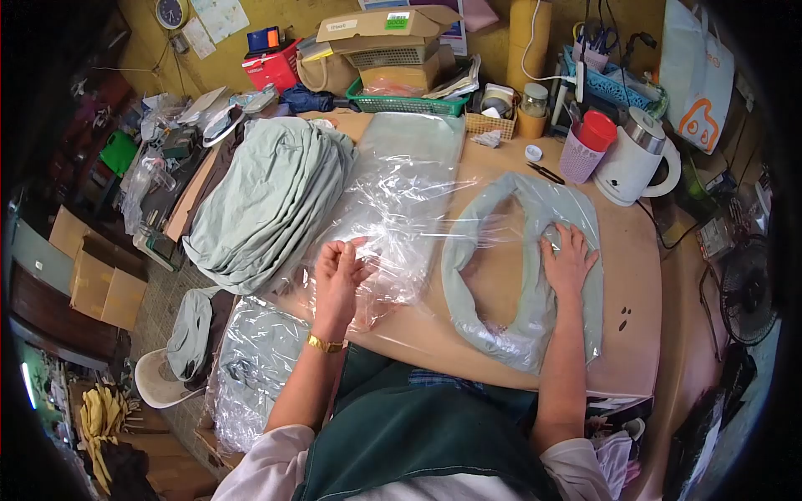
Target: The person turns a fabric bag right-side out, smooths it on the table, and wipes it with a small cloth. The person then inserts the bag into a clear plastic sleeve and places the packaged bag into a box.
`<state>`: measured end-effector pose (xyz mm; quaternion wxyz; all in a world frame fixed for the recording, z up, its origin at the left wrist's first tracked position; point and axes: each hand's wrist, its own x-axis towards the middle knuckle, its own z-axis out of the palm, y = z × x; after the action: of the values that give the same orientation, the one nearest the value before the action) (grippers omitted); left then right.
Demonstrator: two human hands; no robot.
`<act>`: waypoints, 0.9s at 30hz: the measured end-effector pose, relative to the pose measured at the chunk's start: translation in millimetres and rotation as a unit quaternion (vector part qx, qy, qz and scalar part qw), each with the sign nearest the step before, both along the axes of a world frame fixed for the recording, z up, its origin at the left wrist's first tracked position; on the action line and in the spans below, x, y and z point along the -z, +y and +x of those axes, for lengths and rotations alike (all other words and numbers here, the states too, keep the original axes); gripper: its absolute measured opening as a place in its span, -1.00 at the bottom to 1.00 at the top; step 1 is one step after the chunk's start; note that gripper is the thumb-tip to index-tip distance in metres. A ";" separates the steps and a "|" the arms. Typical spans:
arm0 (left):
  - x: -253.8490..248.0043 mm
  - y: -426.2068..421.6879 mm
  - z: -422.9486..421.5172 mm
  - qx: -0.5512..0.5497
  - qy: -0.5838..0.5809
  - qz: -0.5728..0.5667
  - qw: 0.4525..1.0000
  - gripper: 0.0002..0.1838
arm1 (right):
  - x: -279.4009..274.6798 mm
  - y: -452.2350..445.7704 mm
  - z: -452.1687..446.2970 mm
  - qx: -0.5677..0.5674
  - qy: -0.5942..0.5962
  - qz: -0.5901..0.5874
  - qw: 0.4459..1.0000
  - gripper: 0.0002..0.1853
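Grey-green folded cloth (pixel 455 275) forms a loop on the brown-topped table, with clear plastic around it. My right hand (pixel 568 260) presses flat on its right side, fingers spread. My left hand (pixel 341 271) is closed in a pinch on clear plastic film (pixel 476 232), which stretches in creases from the cloth toward it. Beneath and beyond my left hand lies a stack of clear plastic bags (pixel 401 167). A large pile of the same grey-green cloth (pixel 267 196) stands to the left of the bags.
A white kettle (pixel 626 171), a pink holder with a red cup (pixel 582 154) and black snips (pixel 547 173) are at the back right. A green basket (pixel 418 104) carries boxes at the back. Plastic-wrapped cloth (pixel 259 359) sits low at the left, near a chair (pixel 159 384).
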<state>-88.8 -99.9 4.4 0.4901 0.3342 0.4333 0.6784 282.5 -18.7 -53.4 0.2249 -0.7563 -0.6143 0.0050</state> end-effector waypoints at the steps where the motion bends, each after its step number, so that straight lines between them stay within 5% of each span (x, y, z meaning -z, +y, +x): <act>1: 4.9 4.4 2.1 0.001 0.000 0.000 1.000 -0.84 | 0.4 0.2 0.4 0.000 -0.004 -0.001 1.000 -0.45; 3: 12.5 12.1 5.9 0.000 -0.137 -0.067 0.988 -0.83 | 1.1 0.8 0.2 0.000 -0.008 -0.001 1.000 -0.45; 9: 27.8 19.8 8.5 -0.099 -0.134 -0.063 0.984 -0.80 | -1.2 0.3 -1.0 -0.001 -0.003 -0.005 1.000 -0.45; 12: 11.9 7.7 1.5 0.057 -0.111 -0.056 0.991 -0.81 | -1.6 1.1 0.1 0.005 -0.002 -0.014 1.000 -0.46; 14: -5.8 0.2 0.4 0.154 0.191 -0.076 0.967 -0.87 | -1.2 1.3 0.4 0.002 -0.009 -0.017 1.000 -0.45; 15: -2.7 0.9 -11.4 0.155 0.191 -0.077 0.966 -0.87 | -0.7 1.0 0.1 0.003 -0.009 -0.018 1.000 -0.45; 17: 6.0 4.4 -48.2 0.036 0.351 -0.062 0.934 -0.85 | -0.8 1.1 -0.8 0.002 0.000 -0.013 1.000 -0.45; 20: -8.5 3.7 -66.4 -0.037 0.349 -0.032 0.936 -0.85 | -3.8 -0.7 -3.8 -0.014 0.008 -0.020 1.000 -0.46; 22: -41.2 -1.4 -46.7 -0.239 0.485 0.082 0.838 -0.83 | -14.6 -3.1 0.7 -0.035 0.052 -0.078 0.995 -0.48; 24: -91.7 -8.9 -16.9 -0.217 0.507 0.126 0.825 -0.79 | -46.4 -4.4 8.5 -0.055 0.098 -0.130 0.985 -0.50; 27: -136.6 -19.7 54.1 0.036 0.545 0.225 0.807 -0.66 | -90.2 -2.1 24.8 -0.190 0.107 -0.161 0.963 -0.56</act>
<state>-34.7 -119.6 141.0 0.1088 0.7652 0.4521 0.4453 307.3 -20.8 36.7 0.1596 -0.6473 -0.7099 0.2273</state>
